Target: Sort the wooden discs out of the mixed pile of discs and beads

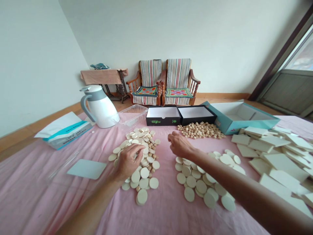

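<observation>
My left hand [130,160] is over the left pile of pale round wooden discs [144,173], its fingers bent in toward the thumb. Whatever may be between those fingertips is hidden. Small wooden pieces [151,151] lie mixed in with this pile. My right hand [180,144] is curled closed above the pink cloth [166,202], beside the heap of small wooden pieces [201,130]. I cannot make out what it holds, if anything. Beneath my right forearm spreads a second pile of round discs [201,186].
Behind the piles stand two black boxes [163,122], a clear plastic tray [134,115] and a teal box [246,125]. Square wooden plates [281,160] are heaped at right. A white jug [101,109], a tissue pack [65,130] and a pale card [86,168] are at left.
</observation>
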Demonstrator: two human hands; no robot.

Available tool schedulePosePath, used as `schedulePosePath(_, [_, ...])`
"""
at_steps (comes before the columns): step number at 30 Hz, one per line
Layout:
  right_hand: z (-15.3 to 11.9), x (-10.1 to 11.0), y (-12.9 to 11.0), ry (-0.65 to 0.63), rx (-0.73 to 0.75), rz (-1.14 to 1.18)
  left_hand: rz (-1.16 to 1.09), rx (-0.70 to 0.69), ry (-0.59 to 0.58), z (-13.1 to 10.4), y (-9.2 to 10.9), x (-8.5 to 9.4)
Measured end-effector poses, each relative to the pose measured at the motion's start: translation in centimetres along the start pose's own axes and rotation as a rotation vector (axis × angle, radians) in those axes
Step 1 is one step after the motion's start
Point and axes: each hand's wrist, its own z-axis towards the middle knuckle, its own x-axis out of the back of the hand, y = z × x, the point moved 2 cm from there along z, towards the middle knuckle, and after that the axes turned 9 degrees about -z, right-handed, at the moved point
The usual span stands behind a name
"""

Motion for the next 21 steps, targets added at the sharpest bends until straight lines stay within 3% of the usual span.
schedulePosePath(4, [0.6,1.3,5.6,0.03,-0.163,-0.086,-0.001,0.02,-0.013,0.0,0.0,0.0])
schedulePosePath(7, [0.8,2.3,7.1,0.08,-0.235,-0.134,-0.011,0.03,-0.021,0.1,0.1,0.0])
schedulePosePath(10, [0.6,2.5,4.8,0.097,-0.147,-0.052,-0.016,0.035,-0.024,0.1,0.1,0.0])
schedulePosePath(15, [-0.9,0.9,-3.2,-0.01,0.187,0.321,-0.018,0.038,-0.024,0.0,-0.1,0.0])
schedulePosePath(18, [-1.6,-0.4,-6.1,-0.016,0.206,0.372,-0.007,0.035,-0.022,0.0,-0.1,0.0])
schedulePosePath(21, [-1.7,-1.4,-6.9,0.0,0.163,0.346,-0.001,0.025,-0.017,0.0,0.1,0.1])
